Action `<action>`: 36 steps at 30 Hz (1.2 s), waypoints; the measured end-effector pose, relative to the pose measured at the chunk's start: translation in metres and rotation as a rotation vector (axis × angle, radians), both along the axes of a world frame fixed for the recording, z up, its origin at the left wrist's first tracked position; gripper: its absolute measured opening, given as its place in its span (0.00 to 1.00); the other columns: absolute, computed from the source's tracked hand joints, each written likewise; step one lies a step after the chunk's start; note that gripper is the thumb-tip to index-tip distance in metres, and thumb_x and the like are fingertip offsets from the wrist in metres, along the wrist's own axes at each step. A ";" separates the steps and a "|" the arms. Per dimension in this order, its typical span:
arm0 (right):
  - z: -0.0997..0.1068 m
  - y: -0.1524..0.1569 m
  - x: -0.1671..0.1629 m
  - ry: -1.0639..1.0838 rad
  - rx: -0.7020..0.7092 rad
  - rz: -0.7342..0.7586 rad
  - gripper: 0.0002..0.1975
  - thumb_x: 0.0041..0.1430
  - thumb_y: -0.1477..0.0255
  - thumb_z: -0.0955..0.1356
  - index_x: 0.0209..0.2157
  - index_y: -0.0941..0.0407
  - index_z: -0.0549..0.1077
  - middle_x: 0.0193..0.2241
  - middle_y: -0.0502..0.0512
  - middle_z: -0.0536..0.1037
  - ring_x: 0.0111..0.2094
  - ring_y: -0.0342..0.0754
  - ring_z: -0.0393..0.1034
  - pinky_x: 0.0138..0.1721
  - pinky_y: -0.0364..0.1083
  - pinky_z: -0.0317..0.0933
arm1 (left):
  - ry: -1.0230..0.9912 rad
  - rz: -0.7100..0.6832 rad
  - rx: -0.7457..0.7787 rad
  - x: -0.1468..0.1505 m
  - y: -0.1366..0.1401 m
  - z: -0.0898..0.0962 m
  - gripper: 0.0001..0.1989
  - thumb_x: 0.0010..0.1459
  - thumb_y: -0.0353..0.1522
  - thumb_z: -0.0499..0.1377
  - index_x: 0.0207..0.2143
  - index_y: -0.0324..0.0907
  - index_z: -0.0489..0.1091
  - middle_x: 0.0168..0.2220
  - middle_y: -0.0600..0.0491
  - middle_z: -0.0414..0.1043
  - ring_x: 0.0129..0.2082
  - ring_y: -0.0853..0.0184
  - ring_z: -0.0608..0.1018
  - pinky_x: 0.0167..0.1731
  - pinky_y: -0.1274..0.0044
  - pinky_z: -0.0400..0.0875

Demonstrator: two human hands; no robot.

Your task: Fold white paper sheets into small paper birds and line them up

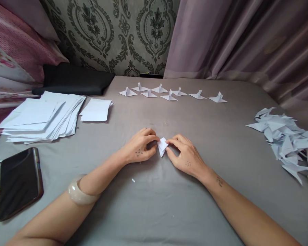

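Observation:
Between my hands, at the middle of the grey cloth, is a small folded piece of white paper, kite-shaped with a point toward me. My left hand pinches its left corner between thumb and fingers. On the other side, my right hand grips the right corner the same way. Beyond the hands stand several folded paper birds, loosely lined up near the far edge. A heap of more folded paper pieces with pointed wings lies at the right.
At the left lie a big stack of white paper and a smaller pile of paper squares. A phone with cables rests at the near left. Behind the stack is a black folded item. Curtains hang at the back right.

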State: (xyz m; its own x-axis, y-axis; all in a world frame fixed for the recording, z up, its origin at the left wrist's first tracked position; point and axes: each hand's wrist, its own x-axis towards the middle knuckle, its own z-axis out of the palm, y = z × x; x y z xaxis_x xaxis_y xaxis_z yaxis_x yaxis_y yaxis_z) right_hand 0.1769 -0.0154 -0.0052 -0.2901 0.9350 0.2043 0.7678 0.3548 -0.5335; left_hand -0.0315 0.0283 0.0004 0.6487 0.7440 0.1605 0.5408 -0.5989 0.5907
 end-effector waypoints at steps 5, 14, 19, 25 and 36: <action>-0.003 0.001 0.000 0.003 0.010 -0.014 0.10 0.63 0.72 0.62 0.41 0.53 0.74 0.35 0.55 0.73 0.38 0.48 0.68 0.42 0.48 0.61 | -0.014 0.036 -0.029 0.000 0.000 0.002 0.13 0.56 0.31 0.56 0.43 0.42 0.72 0.41 0.48 0.69 0.40 0.64 0.70 0.41 0.72 0.66; -0.004 0.002 0.000 -0.024 0.012 -0.026 0.08 0.62 0.73 0.63 0.41 0.54 0.71 0.35 0.54 0.73 0.37 0.48 0.68 0.41 0.47 0.60 | 0.031 0.091 0.023 0.007 0.000 -0.005 0.08 0.60 0.30 0.54 0.37 0.42 0.72 0.38 0.49 0.70 0.37 0.65 0.72 0.37 0.73 0.67; -0.002 0.002 -0.001 -0.005 -0.011 -0.045 0.06 0.60 0.74 0.64 0.39 0.53 0.69 0.34 0.54 0.74 0.36 0.48 0.67 0.40 0.47 0.59 | 0.042 0.106 0.050 0.008 -0.001 -0.006 0.08 0.61 0.31 0.53 0.38 0.42 0.72 0.38 0.49 0.71 0.37 0.65 0.72 0.37 0.73 0.68; -0.004 0.003 -0.003 -0.074 0.008 -0.035 0.07 0.63 0.72 0.62 0.36 0.54 0.71 0.34 0.55 0.74 0.35 0.48 0.67 0.40 0.47 0.58 | 0.044 0.155 0.012 0.010 0.000 -0.009 0.08 0.61 0.33 0.54 0.36 0.43 0.73 0.37 0.50 0.71 0.36 0.65 0.72 0.35 0.74 0.68; -0.002 0.008 -0.005 -0.091 -0.068 -0.086 0.09 0.65 0.69 0.60 0.35 0.54 0.71 0.33 0.54 0.74 0.34 0.48 0.67 0.39 0.47 0.59 | 0.023 0.225 -0.113 0.015 -0.001 -0.001 0.12 0.63 0.34 0.51 0.35 0.41 0.73 0.35 0.48 0.69 0.37 0.63 0.71 0.37 0.72 0.67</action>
State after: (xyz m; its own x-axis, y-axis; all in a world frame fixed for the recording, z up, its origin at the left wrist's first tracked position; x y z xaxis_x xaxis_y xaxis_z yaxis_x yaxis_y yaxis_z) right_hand 0.1718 -0.0079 -0.0073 -0.2228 0.9679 0.1165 0.8402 0.2512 -0.4806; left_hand -0.0169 0.0271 -0.0011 0.4669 0.8826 0.0549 0.6674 -0.3924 0.6330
